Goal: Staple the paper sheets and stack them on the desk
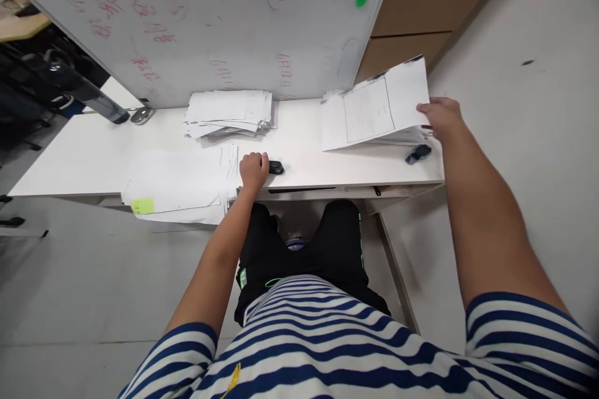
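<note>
My left hand [254, 171] is wrapped round a black stapler [276, 168] near the desk's front edge. One end of the stapler pokes out to the right of my fingers; the rest is hidden. At the desk's right end, my right hand [442, 116] pinches the right edge of a sheet of paper [377, 109] with a printed box on it. That sheet is lifted and tilted above more papers [405, 136] lying beneath. Below my right wrist rests a small dark object [418, 154] whose kind I cannot make out.
A messy paper stack [229, 113] stands at the back of the white desk [304, 137]. Another paper pile [182, 181], with a yellow-green sticky note [143, 206], overhangs the front edge. A whiteboard [243, 25] rises behind. A dark bottle [100, 100] is at the left.
</note>
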Tool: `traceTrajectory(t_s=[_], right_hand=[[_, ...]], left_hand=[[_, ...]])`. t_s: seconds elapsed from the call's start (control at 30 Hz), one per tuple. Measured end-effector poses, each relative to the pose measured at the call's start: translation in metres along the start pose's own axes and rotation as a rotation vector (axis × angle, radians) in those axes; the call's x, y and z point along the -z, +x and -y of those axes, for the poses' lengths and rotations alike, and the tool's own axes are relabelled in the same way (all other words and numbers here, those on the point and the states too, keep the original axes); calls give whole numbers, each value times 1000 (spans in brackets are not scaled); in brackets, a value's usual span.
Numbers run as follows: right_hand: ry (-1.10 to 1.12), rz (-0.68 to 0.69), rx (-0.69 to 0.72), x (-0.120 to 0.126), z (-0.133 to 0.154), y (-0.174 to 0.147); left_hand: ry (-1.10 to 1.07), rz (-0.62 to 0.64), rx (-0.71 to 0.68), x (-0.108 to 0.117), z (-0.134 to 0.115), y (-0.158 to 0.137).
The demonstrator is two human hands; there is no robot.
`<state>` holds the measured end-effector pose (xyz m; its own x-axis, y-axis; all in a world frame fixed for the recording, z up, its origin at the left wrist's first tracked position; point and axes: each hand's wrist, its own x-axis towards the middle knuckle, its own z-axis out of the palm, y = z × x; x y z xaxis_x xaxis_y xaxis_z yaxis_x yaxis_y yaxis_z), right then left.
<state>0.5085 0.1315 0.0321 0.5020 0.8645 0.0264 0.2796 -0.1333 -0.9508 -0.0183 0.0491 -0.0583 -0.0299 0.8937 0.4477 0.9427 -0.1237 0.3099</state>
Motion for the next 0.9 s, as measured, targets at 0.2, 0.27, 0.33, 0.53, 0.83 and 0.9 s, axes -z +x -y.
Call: traceTrajectory(t_s=[0.2,0.27,0.33,0.53,0.83,0.9], right_hand=[[-475,-258,332,-40,-14,-1],[-696,-100,427,-71,-18,-38],[-829,200,610,-107,-21,-83],[-947,418,715,-190,-28,-145],[-924,220,485,-220,-20,-105],[-950,187,471,-220,-22,-105]], left_hand=[[7,3,22,0,-1,-1],[7,0,22,0,-1,-1],[5,1,22,0,0,0],[15,17,23,2,0,1],[21,-28,-17,0,3,0],[15,-29,-18,-1,4,0]])
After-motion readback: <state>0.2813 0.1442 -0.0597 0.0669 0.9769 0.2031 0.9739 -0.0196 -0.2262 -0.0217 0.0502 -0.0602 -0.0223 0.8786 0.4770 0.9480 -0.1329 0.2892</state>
